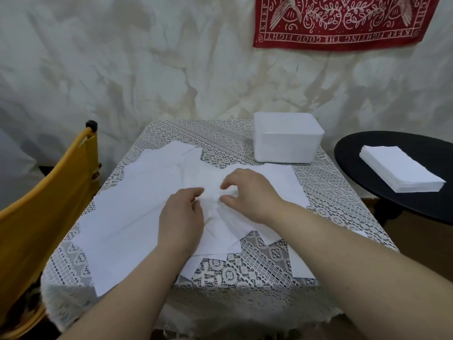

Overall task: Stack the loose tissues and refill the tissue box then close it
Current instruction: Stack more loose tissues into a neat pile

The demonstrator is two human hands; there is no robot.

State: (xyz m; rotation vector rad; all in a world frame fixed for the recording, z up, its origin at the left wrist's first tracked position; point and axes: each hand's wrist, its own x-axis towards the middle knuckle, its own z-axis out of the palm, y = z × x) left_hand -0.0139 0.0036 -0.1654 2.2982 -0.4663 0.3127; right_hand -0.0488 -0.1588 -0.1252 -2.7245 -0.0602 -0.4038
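Observation:
Several loose white tissues (137, 212) lie spread and overlapping over the middle of a small table covered in a lace cloth (331, 192). Both hands sit on the pile's centre. My left hand (181, 217) lies palm down with its fingers curled into the crumpled tissue. My right hand (247, 192) hovers close beside it, with thumb and fingers curved toward the same wrinkled tissue; whether it pinches it is unclear. A white plastic tissue box (286, 138) stands shut at the table's far right corner, apart from the hands.
A neat stack of white tissues (402, 173) rests on a round black side table (367, 153) to the right. A yellow chair (49, 197) stands against the table's left side. A draped white wall with a red bandana (343, 20) is behind.

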